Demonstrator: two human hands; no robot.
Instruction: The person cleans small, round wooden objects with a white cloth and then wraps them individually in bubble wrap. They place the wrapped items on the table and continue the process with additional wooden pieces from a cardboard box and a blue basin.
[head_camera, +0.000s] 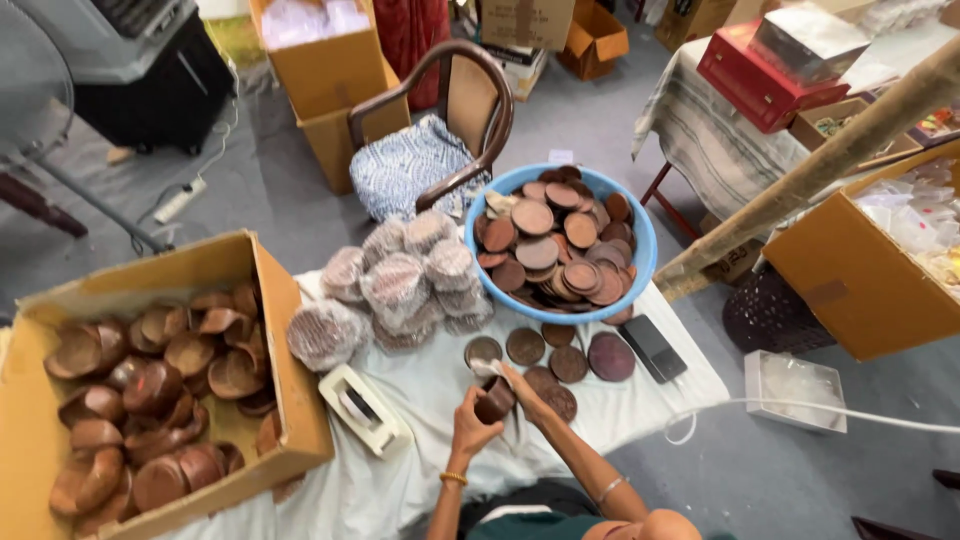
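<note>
left hand (470, 425) fingers clamped round a brown cup (494, 399) to steady it, right hand (520, 392) fingers closed on a cloth (487, 369) at its rim.

A craft packing workroom: cardboard boxes (330, 75) all around, a carton of wooden bowls (150, 380), a basin of wooden lids (560, 245).
</note>
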